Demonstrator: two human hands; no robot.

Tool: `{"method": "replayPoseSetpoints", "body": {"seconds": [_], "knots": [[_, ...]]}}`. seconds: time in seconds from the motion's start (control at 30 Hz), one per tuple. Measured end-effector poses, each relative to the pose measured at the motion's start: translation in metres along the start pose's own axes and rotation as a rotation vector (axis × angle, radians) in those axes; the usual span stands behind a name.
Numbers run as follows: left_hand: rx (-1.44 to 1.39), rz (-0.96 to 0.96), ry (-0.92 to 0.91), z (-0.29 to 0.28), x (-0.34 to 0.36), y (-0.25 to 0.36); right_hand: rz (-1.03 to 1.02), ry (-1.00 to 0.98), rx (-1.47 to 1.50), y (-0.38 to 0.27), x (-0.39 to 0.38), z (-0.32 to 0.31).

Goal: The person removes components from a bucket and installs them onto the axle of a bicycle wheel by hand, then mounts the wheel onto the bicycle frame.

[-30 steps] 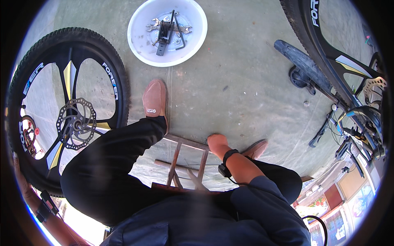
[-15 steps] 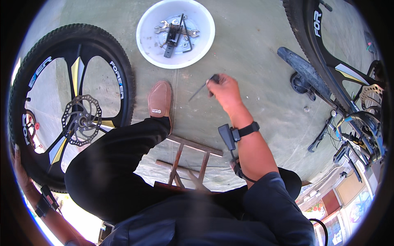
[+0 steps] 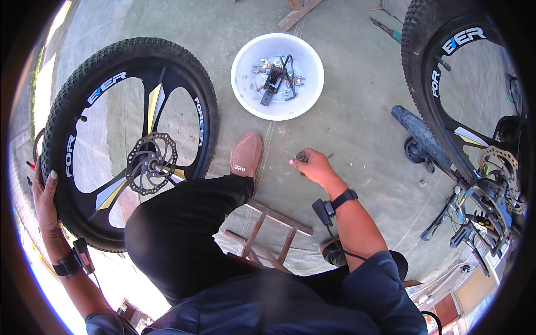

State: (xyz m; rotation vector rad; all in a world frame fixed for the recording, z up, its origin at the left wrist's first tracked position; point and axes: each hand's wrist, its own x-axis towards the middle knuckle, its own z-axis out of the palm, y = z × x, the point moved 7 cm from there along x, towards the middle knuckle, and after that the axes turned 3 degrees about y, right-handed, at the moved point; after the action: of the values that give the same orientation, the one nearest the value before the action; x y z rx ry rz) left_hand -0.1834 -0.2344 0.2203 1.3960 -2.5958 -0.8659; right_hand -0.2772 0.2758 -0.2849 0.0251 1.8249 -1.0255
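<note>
My left hand point(image 3: 46, 202) grips the tyre of a black bicycle wheel point(image 3: 62, 190) at its outer left edge, thumb in front and fingers partly behind. The wheel stands beside my left leg, its silver brake disc point(image 3: 134, 167) facing me. Over the floor in front of me, my right hand point(image 3: 314, 166) is closed round a thin screwdriver point(image 3: 330, 156). Most of the screwdriver is hidden in the fingers; its grey end sticks out to the right. Beyond my hands sits a white basin point(image 3: 241, 100) holding wrenches point(image 3: 259, 68), hex keys point(image 3: 290, 92) and a black part.
At the right lies a bicycle point(image 3: 468, 184) with its wheel point(image 3: 416, 56) and disc. A dark mudguard point(image 3: 416, 125) rests beside it. A green-handled tool point(image 3: 395, 35) lies farther back. A low wooden frame point(image 3: 285, 248) is below me, near my brown shoe point(image 3: 245, 153).
My view has shifted, so the wheel and basin appear farther right. The screwdriver has turned in my right hand, from pointing lower left to sticking out rightward. My left hand still grips the wheel.
</note>
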Motion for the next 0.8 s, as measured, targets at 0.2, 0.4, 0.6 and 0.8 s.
{"method": "replayPoseSetpoints", "body": {"seconds": [0.2, 0.4, 0.6, 0.8], "knots": [[0.067, 0.001, 0.026, 0.012, -0.008, 0.016, 0.251, 0.038, 0.626, -0.050, 0.030, -0.017], [0.072, -0.009, -0.031, 0.031, -0.012, 0.044, 0.260, 0.012, 1.062, -0.080, 0.076, 0.004], [0.083, 0.002, -0.054, 0.032, -0.017, 0.054, 0.326, 0.110, 1.062, -0.095, 0.063, 0.005], [0.265, 0.112, -0.062, 0.045, -0.029, 0.095, 0.309, 0.136, 1.025, -0.111, -0.066, -0.015]]}}
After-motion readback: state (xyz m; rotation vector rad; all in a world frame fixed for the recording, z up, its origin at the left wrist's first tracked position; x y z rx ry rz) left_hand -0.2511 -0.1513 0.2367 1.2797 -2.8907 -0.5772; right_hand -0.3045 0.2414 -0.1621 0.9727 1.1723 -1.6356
